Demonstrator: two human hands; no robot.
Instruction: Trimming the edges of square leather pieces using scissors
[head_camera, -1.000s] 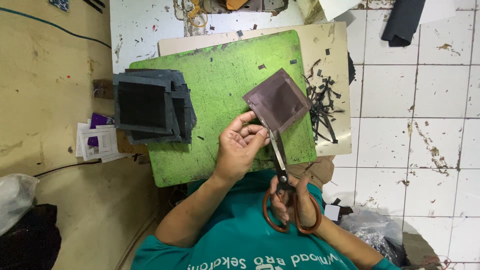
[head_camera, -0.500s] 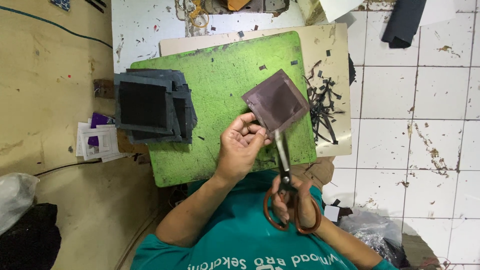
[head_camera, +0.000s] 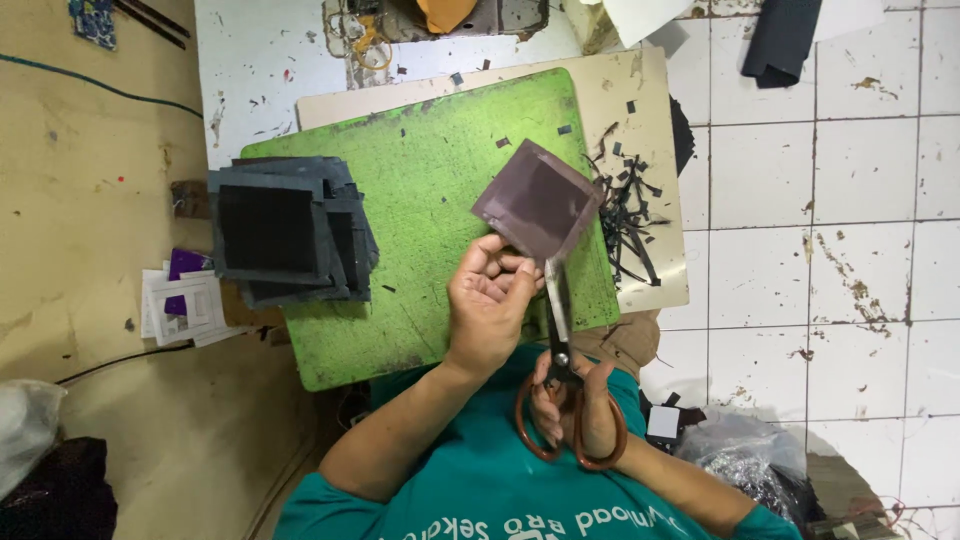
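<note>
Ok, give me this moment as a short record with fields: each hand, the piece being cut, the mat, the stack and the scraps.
left hand: left hand pinches the lower corner of the dark square piece, held above the mat
right hand: right hand grips the orange handles of the scissors
scissors: blades point up and meet the piece's lower edge
mat: green cutting mat, scuffed, lying on a beige board
stack: stack of dark squares on the mat's left side
scraps: thin dark offcuts on the board, right of the mat
</note>
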